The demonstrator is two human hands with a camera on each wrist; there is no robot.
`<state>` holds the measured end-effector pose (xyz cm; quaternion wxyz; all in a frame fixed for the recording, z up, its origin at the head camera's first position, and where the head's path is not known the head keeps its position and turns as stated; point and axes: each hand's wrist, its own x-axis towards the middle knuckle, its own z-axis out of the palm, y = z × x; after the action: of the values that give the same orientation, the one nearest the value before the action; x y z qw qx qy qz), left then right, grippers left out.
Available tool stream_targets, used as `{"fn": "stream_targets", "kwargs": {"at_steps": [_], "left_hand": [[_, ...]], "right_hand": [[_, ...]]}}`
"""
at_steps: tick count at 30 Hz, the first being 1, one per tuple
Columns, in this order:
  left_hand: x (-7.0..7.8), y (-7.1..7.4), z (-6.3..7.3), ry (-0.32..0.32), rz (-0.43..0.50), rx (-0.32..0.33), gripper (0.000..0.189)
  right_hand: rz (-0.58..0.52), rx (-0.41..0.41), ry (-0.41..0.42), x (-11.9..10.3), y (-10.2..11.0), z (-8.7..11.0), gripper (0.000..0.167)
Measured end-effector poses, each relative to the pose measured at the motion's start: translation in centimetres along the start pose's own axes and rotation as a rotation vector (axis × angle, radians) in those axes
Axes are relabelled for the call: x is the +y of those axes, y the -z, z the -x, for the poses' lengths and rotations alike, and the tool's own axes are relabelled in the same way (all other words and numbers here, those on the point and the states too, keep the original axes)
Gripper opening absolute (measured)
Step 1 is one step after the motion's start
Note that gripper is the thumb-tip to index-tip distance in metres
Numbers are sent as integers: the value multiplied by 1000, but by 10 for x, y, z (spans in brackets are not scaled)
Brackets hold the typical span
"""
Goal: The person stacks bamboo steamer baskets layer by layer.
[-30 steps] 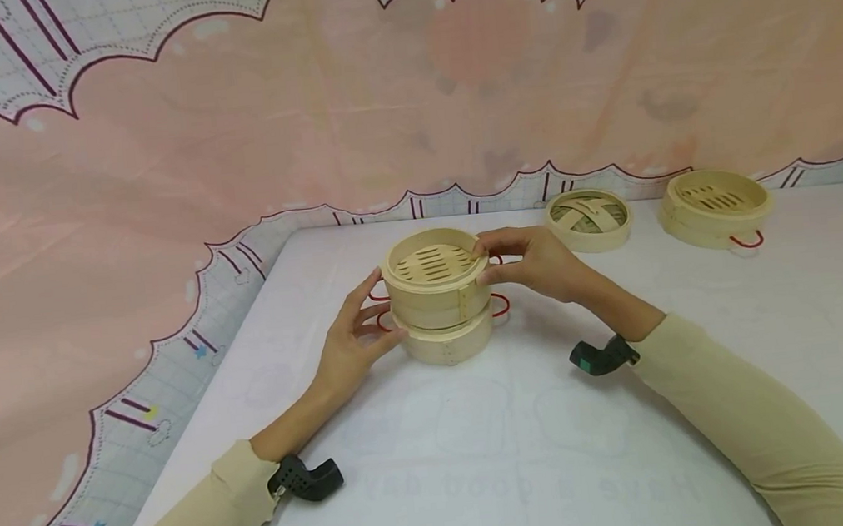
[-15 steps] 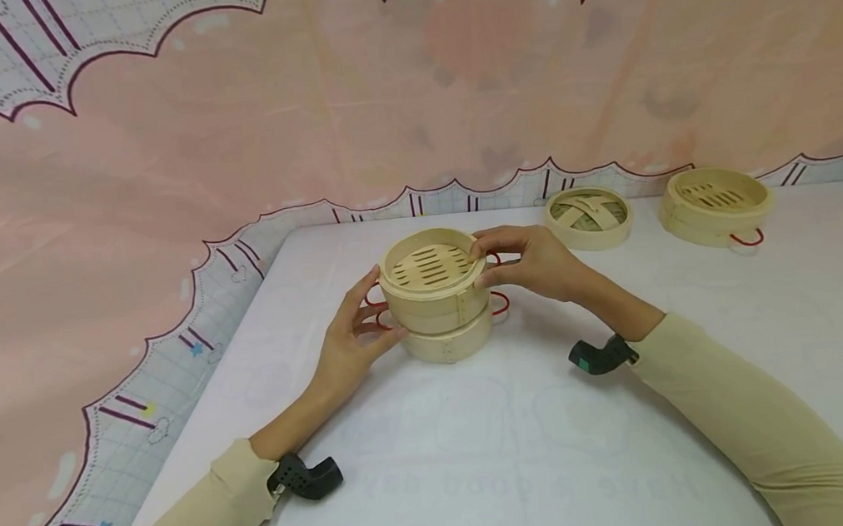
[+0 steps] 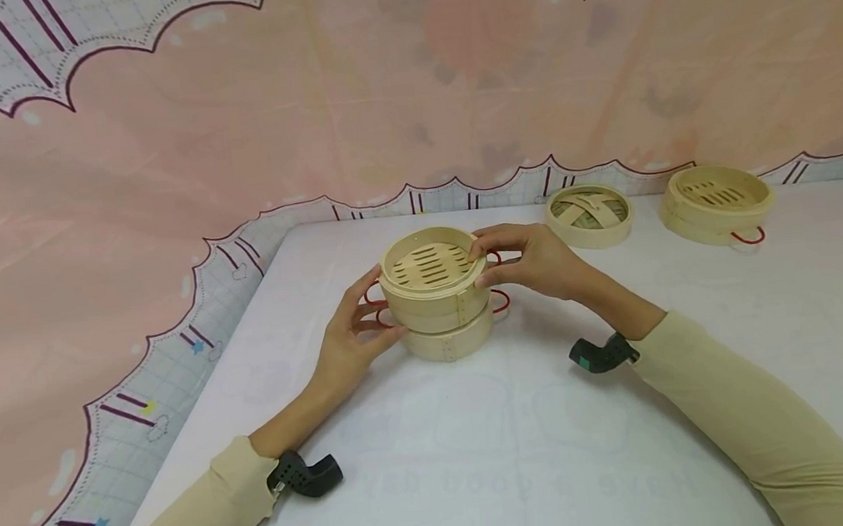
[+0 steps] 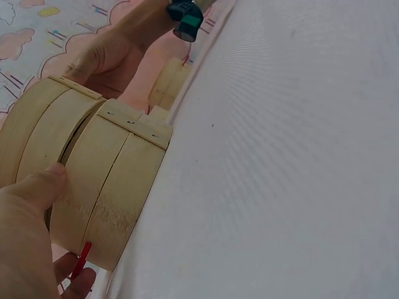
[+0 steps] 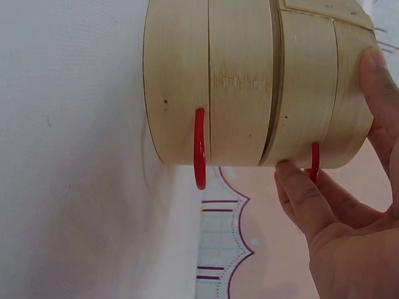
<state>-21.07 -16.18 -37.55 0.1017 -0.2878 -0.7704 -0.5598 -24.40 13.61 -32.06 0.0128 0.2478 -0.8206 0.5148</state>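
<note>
Two round bamboo steamer baskets stand stacked on the white table, both with red loop handles. The upper steamer basket [image 3: 429, 311] has a slatted floor and sits slightly to the left over the lower steamer basket [image 3: 449, 344], with a thin dark gap along their seam in both wrist views. My left hand [image 3: 345, 341] holds the stack from the left, thumb [image 4: 47, 184] at the seam and fingers round behind by the red handles. On the right, my right hand [image 3: 542, 262] grips the upper basket by its wall, with fingertips close to its red handle [image 5: 315, 163].
At the back right lie a woven bamboo steamer lid [image 3: 589, 217] and another steamer basket [image 3: 717, 204] with a red handle. A pink patterned cloth [image 3: 407, 97] hangs behind the white table [image 3: 526, 429] and runs down its left side.
The upper basket has shifted very slightly to the left on the lower one between the first frame and the second. Both hands keep their hold, almost still.
</note>
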Motion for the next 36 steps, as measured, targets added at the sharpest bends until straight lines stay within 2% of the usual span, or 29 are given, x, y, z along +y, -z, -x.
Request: {"fn": "stream_targets", "kwargs": {"at_steps": [3, 10, 15, 24, 29, 36], "left_hand": [[-7, 1, 0, -13, -5, -2, 84], [27, 0, 0, -10, 0, -6, 78], [28, 0, 1, -6, 3, -9, 78], [28, 0, 1, -6, -4, -11, 78], [27, 0, 0, -19, -3, -15, 77], [26, 0, -1, -44, -9, -12, 75]], "right_hand": [[9, 1, 5, 1, 0, 0, 27], [29, 7, 25, 0, -1, 0, 28], [13, -12, 33, -1, 0, 1, 30], [-14, -111, 57, 2, 6, -1, 35], [-32, -133, 70, 3, 7, -2, 36], [-38, -143, 36, 4, 11, -3, 45]]}}
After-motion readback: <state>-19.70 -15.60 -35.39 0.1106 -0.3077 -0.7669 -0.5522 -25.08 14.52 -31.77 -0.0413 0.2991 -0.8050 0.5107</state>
